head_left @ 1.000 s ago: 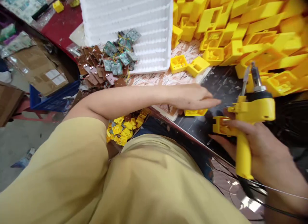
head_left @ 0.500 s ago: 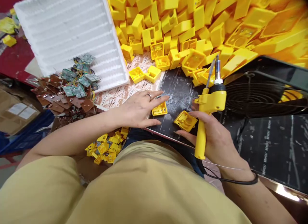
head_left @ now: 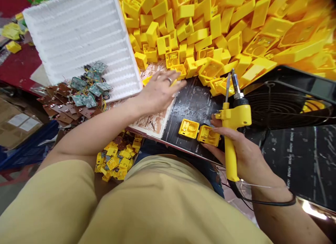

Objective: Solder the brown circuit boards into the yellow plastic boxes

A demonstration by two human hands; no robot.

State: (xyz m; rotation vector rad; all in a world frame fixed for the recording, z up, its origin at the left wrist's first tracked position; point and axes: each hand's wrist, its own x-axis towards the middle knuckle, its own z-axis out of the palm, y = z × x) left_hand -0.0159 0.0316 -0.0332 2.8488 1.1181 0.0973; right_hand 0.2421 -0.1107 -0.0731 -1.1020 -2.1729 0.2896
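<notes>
My right hand (head_left: 240,146) grips a yellow soldering gun (head_left: 231,142), its metal tip and thin feed tube pointing away from me. Thumb and fingertips of that hand also rest around a small yellow plastic case (head_left: 209,135), open side up. Left of it, almost touching, lies a second open yellow case (head_left: 189,128) with small metal parts inside. My left hand (head_left: 160,88) is stretched out, fingers spread, over loose yellow cases at the near edge of the pile. Its fingers partly cover those cases, and no firm hold on one shows.
A large heap of yellow cases (head_left: 194,34) fills the back. White foam sheet (head_left: 84,37) stands at left, with green circuit boards (head_left: 84,99) and brown boards (head_left: 61,107) before it. A black fan (head_left: 275,100) lies at right. More yellow cases (head_left: 115,160) sit below the table edge.
My left hand has left the case on the table and reached away toward the pile. That case now sits farther right, beside the one at my right hand. The soldering gun remains held.
</notes>
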